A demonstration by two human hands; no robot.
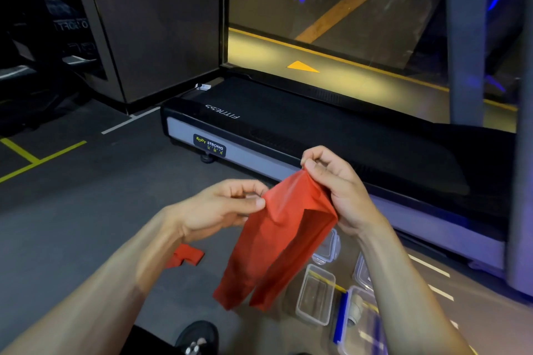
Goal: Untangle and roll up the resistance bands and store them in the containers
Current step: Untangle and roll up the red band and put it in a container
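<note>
- A person holds a red resistance band [277, 236] up at the centre of the frame, above a dark gym floor [86, 210].
- The left hand [222, 207] pinches the band's upper left edge between thumb and curled fingers, just left of centre.
- The right hand [337, 190] grasps the band's top fold at centre right, thumb and forefinger closed on the fabric's peak, the remaining fingers curled behind it.
- The band drapes down from both hands in two wide red strips, their lower ends hanging side by side at lower centre; whether those ends touch the floor cannot be told.
- A second red band [187, 256] lies crumpled on the floor at lower left of centre, partly hidden behind the left forearm.
- Clear plastic containers sit on the floor at lower right: an open rectangular container [315, 295] just beside the hanging band, and a blue-edged container [357, 323] at its right that holds a pale roll; what that roll is cannot be made out.
- Two more clear containers show behind the band and the right forearm, mostly hidden.
- A black treadmill [331, 135] with a grey side rail and a "BODY STRONG" label crosses the middle of the frame behind the hands.
- A black shoe [199, 337] shows at the bottom edge, below the band.
- Yellow floor lines [34, 160] mark the floor at middle left.
</note>
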